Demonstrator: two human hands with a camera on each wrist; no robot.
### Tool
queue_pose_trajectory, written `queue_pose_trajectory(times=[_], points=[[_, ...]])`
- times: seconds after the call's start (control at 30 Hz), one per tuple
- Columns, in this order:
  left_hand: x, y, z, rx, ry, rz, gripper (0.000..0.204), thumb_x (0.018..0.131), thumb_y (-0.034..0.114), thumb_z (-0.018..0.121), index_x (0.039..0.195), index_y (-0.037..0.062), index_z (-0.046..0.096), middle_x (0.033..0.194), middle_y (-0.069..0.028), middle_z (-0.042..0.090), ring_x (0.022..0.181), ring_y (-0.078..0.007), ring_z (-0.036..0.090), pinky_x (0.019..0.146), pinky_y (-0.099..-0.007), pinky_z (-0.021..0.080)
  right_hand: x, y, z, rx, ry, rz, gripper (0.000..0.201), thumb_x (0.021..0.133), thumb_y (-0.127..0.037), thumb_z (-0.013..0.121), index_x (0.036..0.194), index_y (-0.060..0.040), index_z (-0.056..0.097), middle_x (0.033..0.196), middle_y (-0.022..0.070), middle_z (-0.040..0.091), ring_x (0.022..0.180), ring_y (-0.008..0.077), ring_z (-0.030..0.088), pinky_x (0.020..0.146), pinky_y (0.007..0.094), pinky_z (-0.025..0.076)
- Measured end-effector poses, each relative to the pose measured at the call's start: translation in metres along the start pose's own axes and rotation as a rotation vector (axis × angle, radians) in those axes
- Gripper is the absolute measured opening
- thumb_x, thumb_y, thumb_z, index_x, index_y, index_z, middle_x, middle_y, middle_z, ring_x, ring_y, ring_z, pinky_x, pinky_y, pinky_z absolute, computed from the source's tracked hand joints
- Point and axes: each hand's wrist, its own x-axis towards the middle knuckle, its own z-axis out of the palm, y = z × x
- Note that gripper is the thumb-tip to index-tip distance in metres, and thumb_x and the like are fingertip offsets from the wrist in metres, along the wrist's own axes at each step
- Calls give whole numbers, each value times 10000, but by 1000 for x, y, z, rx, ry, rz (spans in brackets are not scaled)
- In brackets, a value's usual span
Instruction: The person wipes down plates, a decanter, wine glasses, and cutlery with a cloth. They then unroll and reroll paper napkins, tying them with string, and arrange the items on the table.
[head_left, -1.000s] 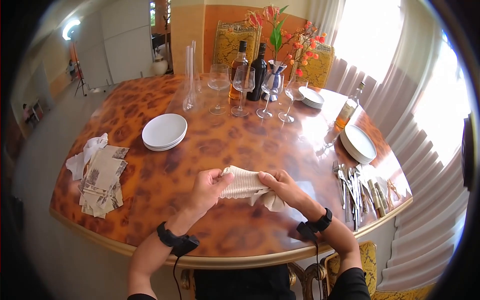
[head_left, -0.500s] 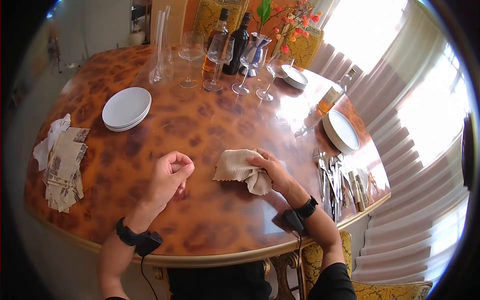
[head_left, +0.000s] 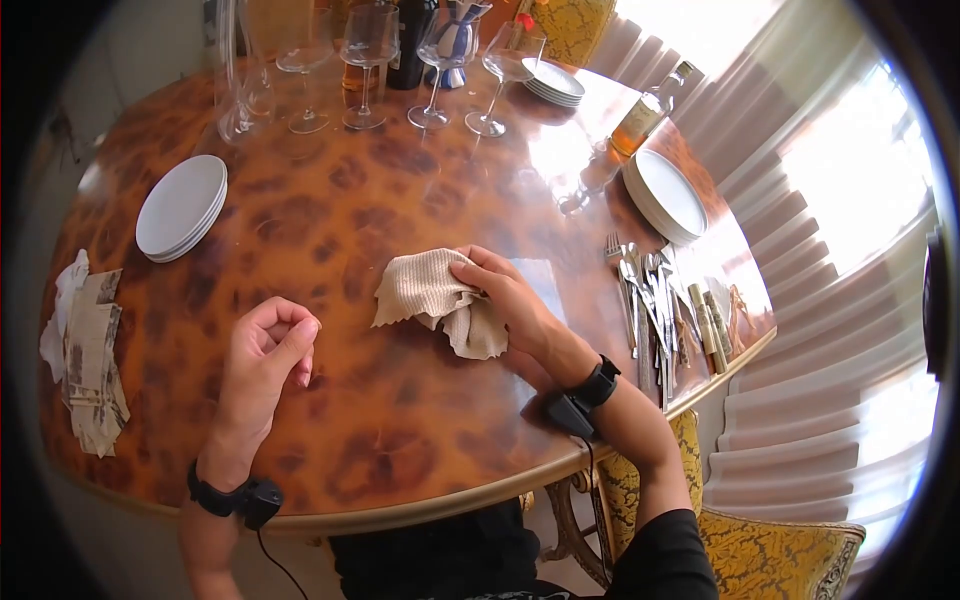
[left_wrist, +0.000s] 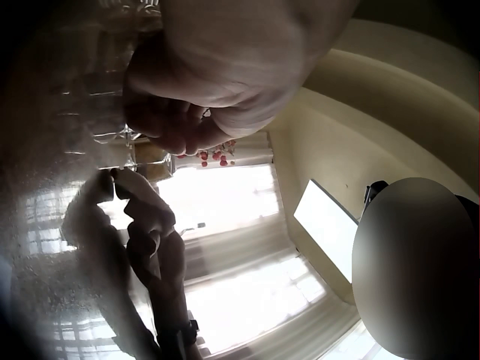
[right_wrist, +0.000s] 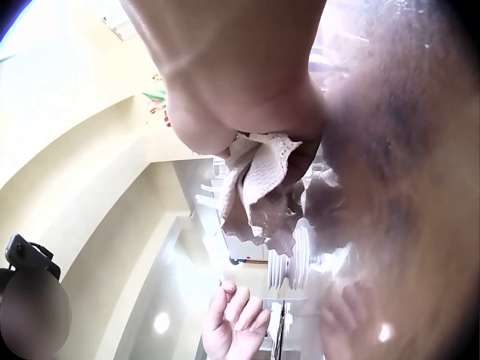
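In the head view my right hand [head_left: 510, 295] grips a crumpled beige ribbed cloth [head_left: 425, 285] between thumb and fingers, over the middle of the table [head_left: 330, 400]. The cloth's zigzag-cut edge droops to the left, and folds hang below the fingers. From the right wrist view, the cloth [right_wrist: 259, 184] bunches under the palm. My left hand [head_left: 265, 350] is held to the left, apart from the cloth. Its fingers are curled, thumb against the index finger, with nothing visible in them; the left wrist view shows the same curled hand [left_wrist: 225, 75] from beneath.
White plates [head_left: 180, 205] stand stacked at left, with patterned papers [head_left: 95, 360] nearer the edge. Tall wine glasses [head_left: 430, 70] and a glass decanter [head_left: 240, 100] stand at the back. On the right are a bottle [head_left: 645, 110], oval plates [head_left: 665, 195] and loose cutlery [head_left: 650, 300].
At first both hands held the cloth stretched between them. The left hand has let go and moved left; the right hand keeps the cloth, now hanging crumpled. The head view has tilted down.
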Motion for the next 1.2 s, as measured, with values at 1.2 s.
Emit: queue_pose_trajectory(times=[1.2], points=[[-1, 5, 1, 13, 3, 1, 119, 947, 141, 613, 907, 33, 580, 643, 13, 544, 546, -48, 505, 490, -208, 422, -7, -2, 3, -191, 51, -34, 286, 960, -323, 617, 994, -40, 598, 892, 22, 645, 778, 86, 627, 649, 241, 523]])
